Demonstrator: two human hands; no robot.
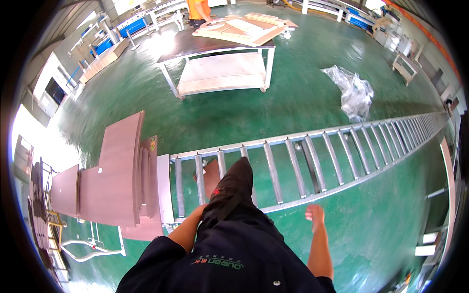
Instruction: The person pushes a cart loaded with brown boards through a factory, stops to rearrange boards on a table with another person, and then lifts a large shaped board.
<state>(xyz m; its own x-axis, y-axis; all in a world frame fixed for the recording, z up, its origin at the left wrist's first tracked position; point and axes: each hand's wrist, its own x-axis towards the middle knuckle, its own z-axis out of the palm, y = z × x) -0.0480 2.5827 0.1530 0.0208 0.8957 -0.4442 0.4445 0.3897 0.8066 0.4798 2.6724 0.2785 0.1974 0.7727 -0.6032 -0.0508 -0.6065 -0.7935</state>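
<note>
My left hand (199, 211) is beside my dark trouser leg, its fingers hidden behind the leg. Out to the right, my right hand (315, 214) hangs near the close rail of a roller conveyor (273, 171), apart from it. Its fingers are loosely bent and nothing shows in them. My leg (234, 185) reaches across the metal rollers. To the left, a stack of brown panels (117, 176) lies at the conveyor's end, beside a narrow pale panel (165, 188).
A wheeled table (220, 46) holds wooden pieces (244, 28) ahead; a person in orange (198, 10) stands behind it. Crumpled clear plastic sheeting (354, 95) lies on the green floor. A low cart (405, 68) is far right, a white metal frame (93, 251) lower left.
</note>
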